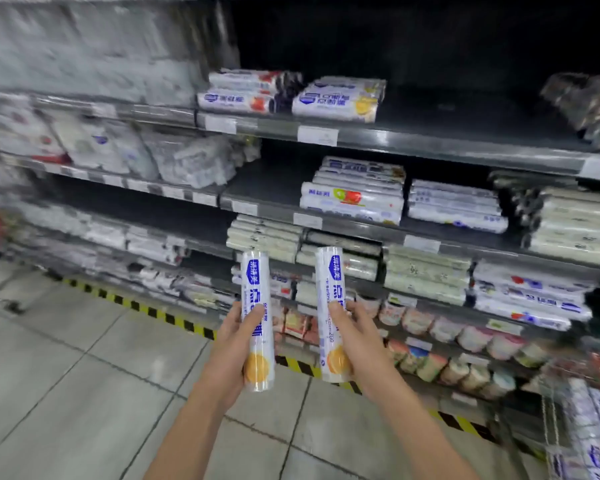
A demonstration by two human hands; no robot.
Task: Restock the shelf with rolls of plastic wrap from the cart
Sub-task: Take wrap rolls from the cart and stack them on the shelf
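I hold two white rolls of plastic wrap upright in front of the shelves, each with blue print and an orange picture near the bottom. My left hand (234, 344) grips the left roll (257, 289) around its lower half. My right hand (355, 336) grips the right roll (330, 278) the same way. Matching rolls (340, 98) lie stacked on the upper shelf (413, 140), with dark bare space to their right. The wire cart (582, 427) with more wrapped rolls shows at the bottom right corner.
Lower shelves hold stacks of other wrap rolls (354, 194) and bagged goods (111, 147). Small tubs (465, 337) fill the lowest shelf on the right. A yellow-black hazard stripe (160, 315) runs along the shelf base on the grey tiled floor (66, 375).
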